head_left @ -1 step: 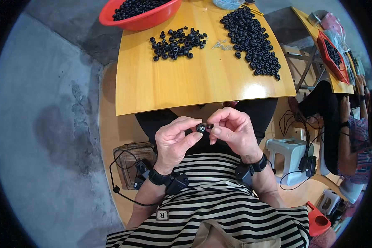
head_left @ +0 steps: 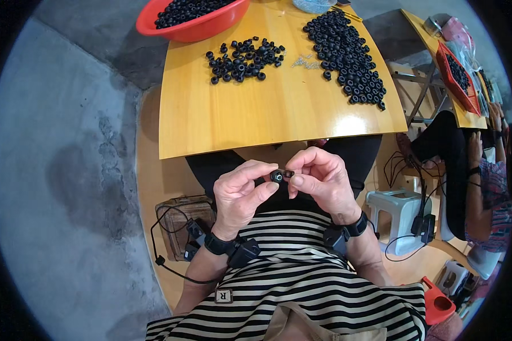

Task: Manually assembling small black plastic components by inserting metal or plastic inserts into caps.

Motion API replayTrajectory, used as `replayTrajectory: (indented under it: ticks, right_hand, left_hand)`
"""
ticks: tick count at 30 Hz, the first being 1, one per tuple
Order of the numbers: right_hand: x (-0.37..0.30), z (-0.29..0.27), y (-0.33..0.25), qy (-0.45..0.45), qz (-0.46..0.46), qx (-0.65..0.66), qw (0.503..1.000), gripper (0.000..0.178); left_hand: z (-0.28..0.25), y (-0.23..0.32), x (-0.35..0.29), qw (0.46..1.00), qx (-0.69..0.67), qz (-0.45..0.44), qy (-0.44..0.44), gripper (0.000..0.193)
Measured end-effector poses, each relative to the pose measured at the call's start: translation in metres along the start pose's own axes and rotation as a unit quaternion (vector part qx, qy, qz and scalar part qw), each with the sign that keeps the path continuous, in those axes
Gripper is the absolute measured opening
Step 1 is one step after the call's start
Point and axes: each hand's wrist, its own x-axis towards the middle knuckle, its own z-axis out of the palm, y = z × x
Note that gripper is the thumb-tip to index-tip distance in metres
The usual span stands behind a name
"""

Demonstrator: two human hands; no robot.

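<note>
Fingers of the left hand (head_left: 236, 190) pinch a knob (head_left: 276, 177), likely light, stiff, best held by its rim; the right hand (head_left: 324, 181) grips a dark piece (head_left: 289, 174).

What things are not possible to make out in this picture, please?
All in the head view:
- Small dark piece in the right hand: too small, partly covered by that hand.
- Black round part in the left hand: far side turned away.
- Red basin: far rim cut off by the upper edge.
- Pale bits on the yellow table: too small for exact shape.
</note>
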Motion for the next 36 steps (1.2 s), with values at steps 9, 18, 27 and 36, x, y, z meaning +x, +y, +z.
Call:
replayTrajectory:
  ticks: [9,18,27,36]
  right_hand:
    - [-0.0015,0.0042,-0.0030,0.032,-0.005,-0.031,0.999,0.017]
    - [-0.0016,0.0061,-0.0069,0.038,-0.087,-0.112,0.989,0.016]
    - [-0.0021,0.0072,-0.0098,0.050,-0.090,-0.204,0.974,0.016]
    - [-0.0019,0.0061,-0.0080,0.054,-0.105,-0.239,0.964,0.016]
  left_hand:
    - [0.0011,0.0012,-0.0003,1.000,-0.002,-0.007,-0.001,0.032]
    - [0.0040,-0.0001,0.0007,1.000,-0.021,-0.004,0.005,0.034]
    - [0.0020,0.0008,0.0011,1.000,0.024,0.007,-0.007,0.033]
    - [0.0008,0.0037,0.0025,0.998,0.062,0.018,-0.022,0.033]
